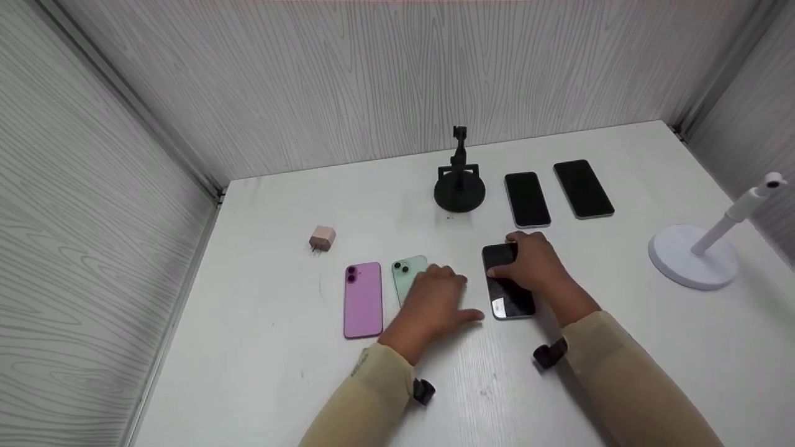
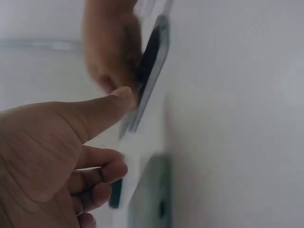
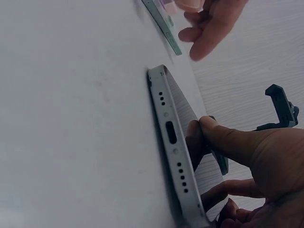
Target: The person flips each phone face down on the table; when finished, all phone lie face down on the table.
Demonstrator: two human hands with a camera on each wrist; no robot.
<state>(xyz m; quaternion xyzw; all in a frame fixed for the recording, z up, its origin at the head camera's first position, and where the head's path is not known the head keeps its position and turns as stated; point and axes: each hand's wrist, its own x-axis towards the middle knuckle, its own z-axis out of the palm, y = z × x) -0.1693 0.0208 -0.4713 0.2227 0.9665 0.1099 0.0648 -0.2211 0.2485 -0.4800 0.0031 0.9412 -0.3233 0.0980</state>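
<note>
Tan sleeves [image 1: 633, 379] extend over the desk [image 1: 248, 372]. The right hand [image 1: 537, 267] grips a black-screened smartphone [image 1: 513, 298], well inside the desk's edges, with room before the white stand [image 1: 688, 268]. The left hand [image 1: 433, 303], half open, partly covers the mint-green smartphone [image 1: 405, 279], holding nothing.

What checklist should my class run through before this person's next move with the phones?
1. Right grip on nearest black-screened phone: ok, in contact.
2. That phone fully flat on the table: cannot tell.
3. Left grip free: ok, holding nothing.
4. Green phone unobstructed in head view: not ok, left grip covers part.
5. Pink phone face down: ok, camera side up.
6. Charger apart from phones: ok.
</note>
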